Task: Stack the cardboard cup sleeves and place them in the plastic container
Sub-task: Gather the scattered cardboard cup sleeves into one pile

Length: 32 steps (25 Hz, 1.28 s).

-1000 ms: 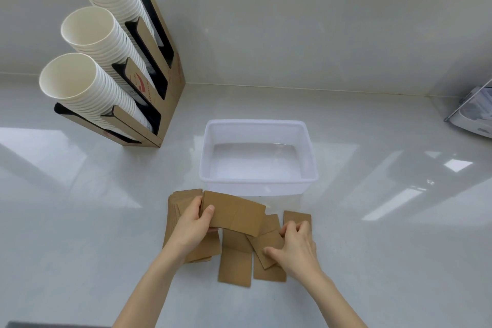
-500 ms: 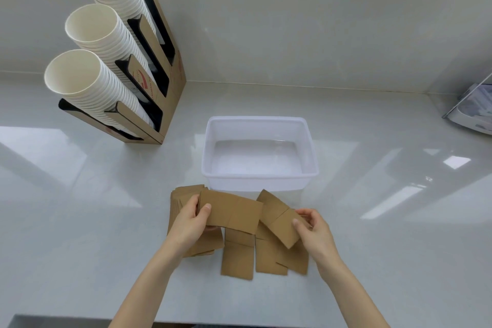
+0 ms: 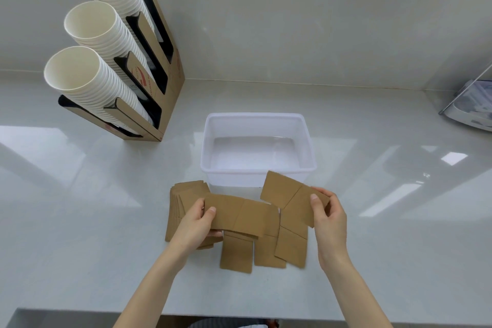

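An empty white plastic container (image 3: 257,117) stands on the counter just beyond my hands. My left hand (image 3: 197,224) pinches one flat brown cardboard sleeve (image 3: 247,214) by its left end, held above the counter. My right hand (image 3: 328,217) grips a second sleeve (image 3: 288,193) by its right end, lifted and tilted near the container's front rim. A stack of sleeves (image 3: 183,194) lies under and behind my left hand. Several loose sleeves (image 3: 237,254) lie flat on the counter between my hands.
A cardboard dispenser (image 3: 165,72) with three slanted columns of white paper cups (image 3: 87,80) stands at the back left. A grey device (image 3: 472,108) sits at the right edge. The counter's front edge runs along the bottom of the view.
My right hand picked a sleeve off the loose pile and raised it up and to the right, toward the container's front. My left hand kept hold of its sleeve, nearly still.
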### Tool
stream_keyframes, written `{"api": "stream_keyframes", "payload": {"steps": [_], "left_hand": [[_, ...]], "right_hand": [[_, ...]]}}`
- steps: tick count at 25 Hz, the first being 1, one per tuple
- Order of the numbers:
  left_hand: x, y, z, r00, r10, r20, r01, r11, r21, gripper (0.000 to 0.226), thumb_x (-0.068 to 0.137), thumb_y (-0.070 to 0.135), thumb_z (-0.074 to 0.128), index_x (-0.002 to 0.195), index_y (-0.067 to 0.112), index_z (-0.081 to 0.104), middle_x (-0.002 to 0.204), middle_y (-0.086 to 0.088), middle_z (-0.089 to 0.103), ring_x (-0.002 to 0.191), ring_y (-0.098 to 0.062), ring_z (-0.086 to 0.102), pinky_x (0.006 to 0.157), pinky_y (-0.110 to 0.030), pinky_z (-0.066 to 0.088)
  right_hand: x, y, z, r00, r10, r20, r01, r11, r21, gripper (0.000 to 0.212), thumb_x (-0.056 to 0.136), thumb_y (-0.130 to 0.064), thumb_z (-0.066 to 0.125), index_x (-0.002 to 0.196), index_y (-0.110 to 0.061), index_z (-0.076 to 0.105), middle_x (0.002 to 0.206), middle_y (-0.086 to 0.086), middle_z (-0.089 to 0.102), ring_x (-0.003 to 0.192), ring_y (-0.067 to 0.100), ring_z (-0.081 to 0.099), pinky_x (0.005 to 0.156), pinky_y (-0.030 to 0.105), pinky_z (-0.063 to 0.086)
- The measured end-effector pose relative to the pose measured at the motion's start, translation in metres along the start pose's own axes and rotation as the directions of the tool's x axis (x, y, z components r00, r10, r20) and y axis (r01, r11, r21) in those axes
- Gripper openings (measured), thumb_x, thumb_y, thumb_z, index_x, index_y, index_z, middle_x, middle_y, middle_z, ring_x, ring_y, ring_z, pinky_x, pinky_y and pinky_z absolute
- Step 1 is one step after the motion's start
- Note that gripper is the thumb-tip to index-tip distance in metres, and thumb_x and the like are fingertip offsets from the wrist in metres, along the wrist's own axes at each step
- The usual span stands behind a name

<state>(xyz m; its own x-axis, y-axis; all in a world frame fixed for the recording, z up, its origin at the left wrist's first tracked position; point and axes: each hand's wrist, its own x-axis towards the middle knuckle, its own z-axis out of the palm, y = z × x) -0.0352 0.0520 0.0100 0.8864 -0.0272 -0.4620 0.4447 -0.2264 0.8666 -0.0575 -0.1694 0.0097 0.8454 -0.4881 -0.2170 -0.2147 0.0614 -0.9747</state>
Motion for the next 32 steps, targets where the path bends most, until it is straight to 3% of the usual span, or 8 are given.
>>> {"api": "stream_keyframes", "payload": {"steps": [5,8,13,19,24,26,29,32], "left_hand": [[-0.002,-0.004,0.005,0.999,-0.04,-0.01,0.04,0.999,0.024,0.015,0.094,0.024,0.035,0.09,0.023,0.05,0.091,0.005,0.062,0.059,-0.01,0.069,0.069,-0.03,0.05],[-0.001,-0.002,0.013,0.999,-0.038,0.021,0.039,0.999,-0.025,0.018,0.094,0.023,0.034,0.089,0.024,0.051,0.09,0.007,0.062,0.067,-0.009,0.067,0.075,-0.031,0.052],[-0.004,0.005,0.026,0.996,-0.062,0.058,0.071,0.985,-0.155,0.023,0.095,0.018,0.032,0.086,0.014,0.052,0.09,0.001,0.059,0.072,-0.013,0.062,0.053,-0.015,0.053],[-0.009,0.006,0.034,0.997,0.045,0.069,-0.032,0.984,-0.176,0.013,0.093,0.026,0.039,0.093,0.024,0.052,0.102,-0.001,0.06,0.085,-0.01,0.061,0.058,-0.016,0.055],[-0.01,0.006,0.03,0.996,0.085,0.017,-0.083,0.994,-0.075,0.012,0.093,0.025,0.039,0.089,0.031,0.048,0.099,0.006,0.06,0.086,-0.013,0.061,0.049,-0.007,0.048],[-0.009,0.004,0.027,0.996,0.083,-0.017,-0.084,0.995,-0.053,0.013,0.094,0.026,0.038,0.087,0.033,0.047,0.094,0.009,0.059,0.083,-0.015,0.062,0.045,-0.005,0.044],[-0.006,0.0,0.021,0.997,0.056,-0.051,-0.058,0.997,-0.047,0.014,0.094,0.028,0.037,0.1,0.022,0.048,0.093,0.007,0.059,0.081,-0.018,0.064,0.047,-0.009,0.047],[-0.004,-0.002,0.017,0.998,0.032,-0.062,-0.034,0.999,-0.024,0.016,0.093,0.032,0.037,0.103,0.023,0.046,0.094,0.007,0.061,0.075,-0.016,0.068,0.063,-0.025,0.053]], "right_hand": [[-0.001,-0.002,-0.002,0.992,0.099,0.074,-0.106,0.991,0.085,0.016,0.09,-0.016,0.049,0.088,-0.026,0.062,0.097,0.006,0.062,0.093,0.023,0.056,0.087,0.038,0.046],[-0.006,0.002,0.004,0.965,0.167,0.201,-0.165,0.986,-0.024,0.013,0.09,-0.019,0.051,0.089,-0.025,0.062,0.096,0.009,0.063,0.087,0.021,0.058,0.079,0.037,0.047],[-0.014,0.012,0.021,0.966,0.145,0.215,-0.094,0.968,-0.231,0.013,0.088,-0.026,0.054,0.1,-0.023,0.059,0.104,0.007,0.062,0.097,0.022,0.056,0.087,0.037,0.047],[-0.013,0.013,0.026,0.97,0.007,0.242,0.083,0.93,-0.359,0.011,0.086,-0.027,0.057,0.095,-0.031,0.055,0.085,-0.011,0.05,0.075,0.011,0.05,0.066,0.016,0.04],[-0.009,0.019,0.018,0.984,0.078,0.16,-0.012,0.926,-0.378,0.026,0.091,-0.029,0.046,0.113,-0.015,0.05,0.088,-0.003,0.055,0.073,0.006,0.05,0.063,0.007,0.039],[-0.006,0.026,0.008,0.975,0.174,0.139,-0.062,0.812,-0.58,0.039,0.091,-0.032,0.045,0.123,-0.009,0.043,0.114,0.007,0.05,0.093,0.016,0.051,0.08,0.022,0.039],[-0.013,0.038,0.002,0.965,0.243,0.097,-0.003,0.381,-0.924,0.062,0.084,-0.048,0.051,0.124,-0.003,0.034,0.124,0.014,0.035,0.114,0.03,0.04,0.09,0.038,0.039],[-0.015,0.039,0.005,0.975,0.218,0.051,-0.012,0.279,-0.96,0.07,0.076,-0.055,0.058,0.117,-0.002,0.035,0.121,0.015,0.038,0.111,0.03,0.041,0.088,0.038,0.042]]}}
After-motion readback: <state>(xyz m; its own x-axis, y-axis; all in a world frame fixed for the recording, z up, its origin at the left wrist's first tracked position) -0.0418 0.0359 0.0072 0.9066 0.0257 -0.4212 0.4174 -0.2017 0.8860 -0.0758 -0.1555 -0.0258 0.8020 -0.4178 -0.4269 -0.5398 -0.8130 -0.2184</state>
